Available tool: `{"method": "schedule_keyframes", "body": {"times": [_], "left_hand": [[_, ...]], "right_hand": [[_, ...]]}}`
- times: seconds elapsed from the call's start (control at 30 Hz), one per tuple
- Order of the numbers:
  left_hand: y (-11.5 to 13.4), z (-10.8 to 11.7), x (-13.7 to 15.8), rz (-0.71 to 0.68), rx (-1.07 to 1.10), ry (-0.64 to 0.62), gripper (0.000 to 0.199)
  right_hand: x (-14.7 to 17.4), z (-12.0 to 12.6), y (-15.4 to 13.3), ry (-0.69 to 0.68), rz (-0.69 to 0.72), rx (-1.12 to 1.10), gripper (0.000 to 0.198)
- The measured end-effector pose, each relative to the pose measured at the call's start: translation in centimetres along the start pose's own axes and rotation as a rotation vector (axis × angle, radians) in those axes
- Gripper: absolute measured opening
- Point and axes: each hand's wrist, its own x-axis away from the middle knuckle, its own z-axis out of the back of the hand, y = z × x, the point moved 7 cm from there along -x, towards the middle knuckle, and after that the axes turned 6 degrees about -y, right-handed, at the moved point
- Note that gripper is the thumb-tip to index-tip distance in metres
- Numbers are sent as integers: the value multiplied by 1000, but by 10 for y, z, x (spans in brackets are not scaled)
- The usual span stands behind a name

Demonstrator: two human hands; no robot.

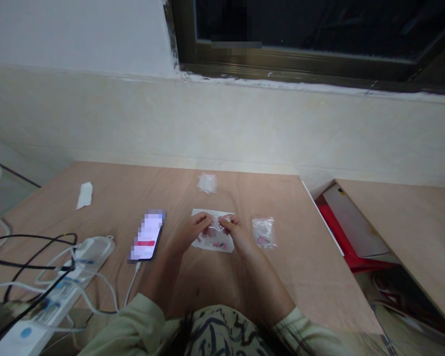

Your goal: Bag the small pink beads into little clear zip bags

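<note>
Left hand [196, 228] and right hand [234, 228] both pinching, a clear plastic bag [217, 225] stretched between the fingertips, white paper sheet [207, 243] just beneath! Looks featherlight, limp, probably slippery; opposite edges seem the surest hold.

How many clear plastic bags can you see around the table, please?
3: a first bag between the left hand and right hand over the white sheet, a second bag right of the sheet, a third bag nearer the wall. Others may be hidden.
</note>
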Motion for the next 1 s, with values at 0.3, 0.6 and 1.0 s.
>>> {"method": "schedule_keyframes", "body": {"times": [0.3,0.6,1.0], "left_hand": [[11,2,-7,-53,-33,-94,25],[0,14,-6,-36,-56,37,23],[-32,16,-2,16,-89,96,32]], "right_hand": [[-4,1,-9,0,86,4,19],[-7,5,13,-62,79,53,27],[19,85,22,369,142,212,28]]}}
